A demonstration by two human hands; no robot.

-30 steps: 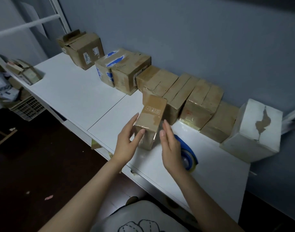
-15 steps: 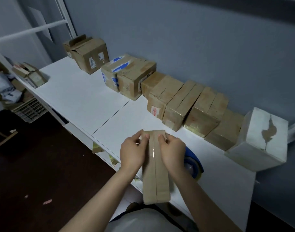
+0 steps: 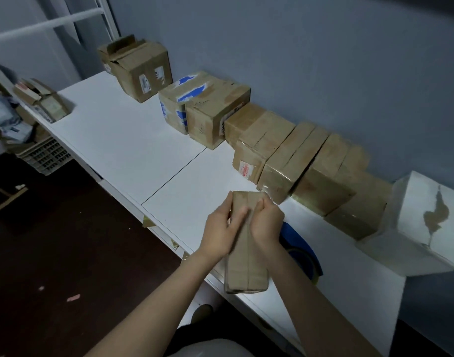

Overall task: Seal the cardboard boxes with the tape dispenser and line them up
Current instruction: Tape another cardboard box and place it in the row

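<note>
Cardboard box [image 3: 246, 264], narrow and brown, gripped at its far end by both hands; its long axis runs from the person toward the wall, a straight seam runs lengthways down its top face, and its near end overhangs the front edge of the white table [image 3: 133, 150]. Left hand [image 3: 219, 234] wraps the box's left edge, fingers curled and thumb on top. Right hand [image 3: 265, 226] closes on its right top edge with fingers bent, somewhat blurred. Just right of the box, partly hidden by the right wrist, lies a blue tape dispenser [image 3: 301, 240] holding a roll. Beyond the box a line of glossy taped brown cartons [image 3: 292, 161] stands against the blue-grey wall, touching side to side. To the box's far right the line ends in a white carton [image 3: 431, 220], its skin torn to show brown board. Straight beyond the box, one carton carries a red-and-white label [image 3: 245, 169], its print too small to read. Farther left of the box sits a carton patched with blue tape [image 3: 179, 99], then a larger box [image 3: 143, 68] with raised flaps and white stickers, unreadable. Farthest left of the box, small opened cartons [image 3: 43, 101] lie at the table's end above a slotted plastic crate [image 3: 44, 157].
</note>
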